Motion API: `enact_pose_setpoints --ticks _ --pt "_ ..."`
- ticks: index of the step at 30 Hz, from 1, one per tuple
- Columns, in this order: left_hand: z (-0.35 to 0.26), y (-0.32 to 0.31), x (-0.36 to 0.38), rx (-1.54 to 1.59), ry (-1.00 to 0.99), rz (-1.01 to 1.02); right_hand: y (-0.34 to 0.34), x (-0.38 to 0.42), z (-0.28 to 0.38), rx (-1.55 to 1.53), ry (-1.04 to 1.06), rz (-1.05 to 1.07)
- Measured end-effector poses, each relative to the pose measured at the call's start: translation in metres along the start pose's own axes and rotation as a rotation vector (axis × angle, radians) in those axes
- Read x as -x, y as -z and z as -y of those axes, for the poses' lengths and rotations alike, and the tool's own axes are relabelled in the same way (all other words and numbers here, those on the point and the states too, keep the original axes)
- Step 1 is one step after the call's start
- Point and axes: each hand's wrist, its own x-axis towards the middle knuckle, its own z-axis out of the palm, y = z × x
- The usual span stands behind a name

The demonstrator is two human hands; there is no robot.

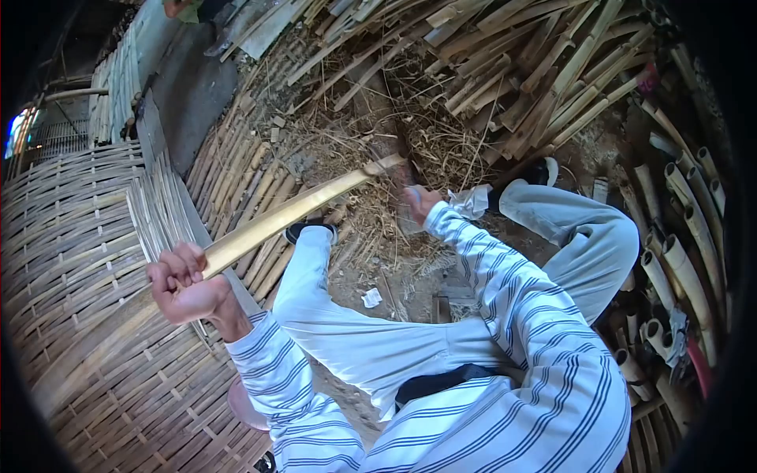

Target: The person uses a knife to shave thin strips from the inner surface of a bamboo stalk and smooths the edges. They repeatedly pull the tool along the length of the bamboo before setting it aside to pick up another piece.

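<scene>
A long split bamboo strip [272, 225], pale yellow on its inner face, runs slantwise from the lower left to the middle of the view. My left hand [188, 285] is closed around it, palm turned up, and the strip's blurred rear part passes behind the wrist. Close to the strip's far end, my right hand [423, 203] is closed with the fingers curled. What it grips is smeared and dark against the ground, and I cannot tell what it is. Bamboo shavings [359, 205] lie under the strip's far end.
Split bamboo pieces [544, 63] are piled at the top right. Hollow bamboo poles [682, 252] stack along the right side. A woven bamboo mat [71, 213] covers the left. Cut bamboo lengths [236, 177] lie beyond the strip. A paper scrap [371, 298] sits between my legs.
</scene>
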Motion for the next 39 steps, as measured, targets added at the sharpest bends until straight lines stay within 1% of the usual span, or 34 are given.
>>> enact_pose_setpoints --ticks 1,3,5,6,7,9,10,12,13,14,17,18,19,21,24,26,28,29,31,32,33,34,35,36,38,39 --pt "0.001 0.002 -0.003 -0.018 -0.005 0.002 0.017 0.003 0.032 -0.285 -0.117 -0.087" --pt "0.003 0.003 -0.008 -0.042 -0.025 -0.003 -0.005 -0.002 0.033 -0.378 -0.155 -0.069" --pt "0.002 -0.011 -0.008 -0.074 0.019 -0.122 -0.01 0.0 0.036 -0.23 -0.306 -0.056" --pt "0.003 -0.016 -0.009 -0.083 0.022 -0.158 -0.008 0.0 0.035 -0.202 -0.419 -0.076" --pt "0.002 -0.021 -0.011 -0.095 0.024 -0.189 -0.01 -0.004 0.03 -0.221 -0.468 -0.073" --pt "0.001 -0.029 -0.01 -0.123 0.021 -0.11 -0.022 -0.016 0.006 -0.254 -0.557 -0.069" --pt "0.002 -0.032 -0.008 -0.137 0.019 -0.077 -0.017 -0.018 0.008 -0.301 -0.527 -0.078" --pt "0.002 -0.037 -0.008 -0.13 0.028 -0.095 -0.018 -0.008 0.018 -0.328 -0.321 -0.117" --pt "0.004 -0.041 -0.01 -0.122 0.032 -0.097 -0.008 -0.003 0.033 -0.344 -0.219 -0.145" --pt "0.005 -0.041 -0.011 -0.145 0.03 -0.122 0.008 0.007 0.055 -0.335 -0.207 -0.082" --pt "0.005 -0.037 -0.013 -0.204 0.032 -0.2 -0.012 -0.002 0.05 -0.273 -0.336 -0.076" --pt "0.007 -0.037 -0.014 -0.207 0.027 -0.231 -0.012 -0.005 0.045 -0.215 -0.327 -0.176" --pt "0.006 -0.035 -0.014 -0.218 0.025 -0.269 -0.047 -0.021 0.017 -0.184 -0.593 -0.237" --pt "0.007 -0.046 -0.016 -0.234 0.01 -0.291 -0.076 -0.029 -0.012 -0.188 -0.462 -0.356" --pt "0.012 -0.05 -0.019 -0.261 0.018 -0.307 -0.042 -0.005 0.032 -0.39 -0.141 -0.296" --pt "0.015 -0.043 -0.025 -0.194 0.012 -0.293 -0.044 -0.009 0.031 -0.374 -0.237 -0.2" --pt "0.012 -0.031 -0.025 -0.244 0.024 -0.323 -0.05 -0.023 0.023 -0.328 -0.362 -0.116" --pt "0.013 -0.026 -0.024 -0.25 0.02 -0.35 -0.044 -0.03 0.021 -0.285 -0.398 -0.112" --pt "0.012 -0.017 -0.028 -0.191 0.032 -0.322 -0.039 -0.03 0.025 -0.216 -0.5 -0.106" --pt "0.013 -0.016 -0.028 -0.177 0.028 -0.333 -0.025 -0.03 0.029 -0.219 -0.518 -0.027" --pt "0.012 -0.013 -0.023 -0.172 0.021 -0.359 -0.027 -0.03 0.023 -0.208 -0.474 -0.043" --pt "0.01 -0.014 -0.019 -0.173 0.025 -0.342 -0.039 -0.029 0.021 -0.213 -0.439 -0.062" --pt "0.009 -0.016 -0.017 -0.186 0.018 -0.346 -0.036 -0.028 0.035 -0.225 -0.41 -0.086" --pt "0.007 -0.017 -0.013 -0.207 0.011 -0.356 -0.036 -0.019 0.05 -0.279 -0.459 -0.127" --pt "0.008 -0.008 -0.009 -0.254 -0.013 -0.367 -0.015 -0.01 0.079 -0.27 -0.4 -0.063" --pt "0.009 -0.005 -0.008 -0.243 -0.008 -0.367 -0.013 -0.009 0.084 -0.267 -0.372 -0.039"
